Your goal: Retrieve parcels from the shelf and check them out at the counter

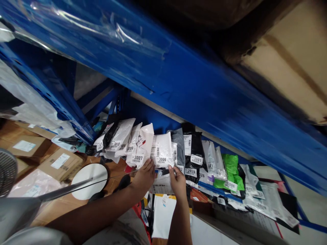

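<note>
A row of numbered mail parcels stands on edge on a blue shelf. My left hand (144, 175) pinches the lower edge of the white parcel marked 3007 (140, 149). My right hand (177, 180) grips the lower right corner of the white parcel marked 3006 (161, 149). Both hands have their fingers closed on the parcels' bottom edges. To the right stand a grey parcel (178, 146), a black parcel marked 3001 (194, 149) and a green parcel (231, 166). To the left lean white parcels marked 3010 (120, 134) and 3008 (133, 141).
A blue shelf beam (178, 78) runs overhead with a cardboard box (288, 58) above it. Cardboard boxes (58, 163) lie on the floor at left, beside a white round disc (89, 180) and a fan grille (6, 172). More parcels (265, 200) lie at right.
</note>
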The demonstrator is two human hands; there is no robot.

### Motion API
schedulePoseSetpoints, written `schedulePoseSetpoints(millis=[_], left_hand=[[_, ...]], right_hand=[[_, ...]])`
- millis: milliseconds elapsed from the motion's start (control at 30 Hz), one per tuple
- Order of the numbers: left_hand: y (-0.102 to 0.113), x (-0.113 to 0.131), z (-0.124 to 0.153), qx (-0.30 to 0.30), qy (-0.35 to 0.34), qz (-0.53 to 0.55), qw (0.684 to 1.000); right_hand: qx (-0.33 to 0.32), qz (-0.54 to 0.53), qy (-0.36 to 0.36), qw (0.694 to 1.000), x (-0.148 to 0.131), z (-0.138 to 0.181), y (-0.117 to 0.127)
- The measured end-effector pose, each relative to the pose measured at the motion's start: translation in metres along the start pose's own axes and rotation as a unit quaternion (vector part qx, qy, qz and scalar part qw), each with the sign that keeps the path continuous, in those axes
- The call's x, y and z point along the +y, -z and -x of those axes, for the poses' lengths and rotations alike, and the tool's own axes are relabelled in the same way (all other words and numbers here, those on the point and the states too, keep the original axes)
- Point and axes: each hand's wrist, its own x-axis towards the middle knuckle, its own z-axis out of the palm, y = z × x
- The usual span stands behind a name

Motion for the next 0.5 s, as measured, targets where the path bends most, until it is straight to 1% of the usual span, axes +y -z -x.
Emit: schedulePoseSetpoints(millis=[67,100,133,167,233,267,300,333,433,500], left_hand=[[0.02,-0.001,0.003,0.028,-0.026,0.02,0.999],[0.03,-0.003,0.005,0.052,-0.025,0.037,0.998],[0.041,-0.004,0.008,0.081,-0.004,0.057,0.995],[0.049,-0.006,0.011,0.109,0.041,0.077,0.99],[0.057,-0.01,0.018,0.147,0.166,0.117,0.968],[0.056,-0.012,0.022,0.149,0.219,0.134,0.955],[0.052,-0.013,0.026,0.145,0.255,0.153,0.944],[0.045,-0.013,0.03,0.138,0.272,0.173,0.937],[0.024,-0.011,0.039,0.116,0.275,0.208,0.931],[0.015,-0.008,0.044,0.11,0.288,0.213,0.927]], right_hand=[[-0.004,0.008,0.011,1.0,-0.007,0.001,0.001],[-0.007,0.012,0.016,1.0,-0.012,0.001,0.0],[-0.012,0.015,0.022,1.0,-0.017,0.002,-0.001],[-0.018,0.017,0.029,0.999,-0.022,0.004,-0.003],[-0.035,0.017,0.049,0.998,-0.033,0.007,-0.009],[-0.044,0.015,0.06,0.997,-0.037,0.009,-0.014],[-0.052,0.014,0.07,0.996,-0.041,0.01,-0.019],[-0.058,0.013,0.079,0.995,-0.044,0.012,-0.024],[-0.061,0.018,0.085,0.994,-0.046,0.014,-0.039],[-0.062,0.021,0.083,0.994,-0.043,0.016,-0.045]])
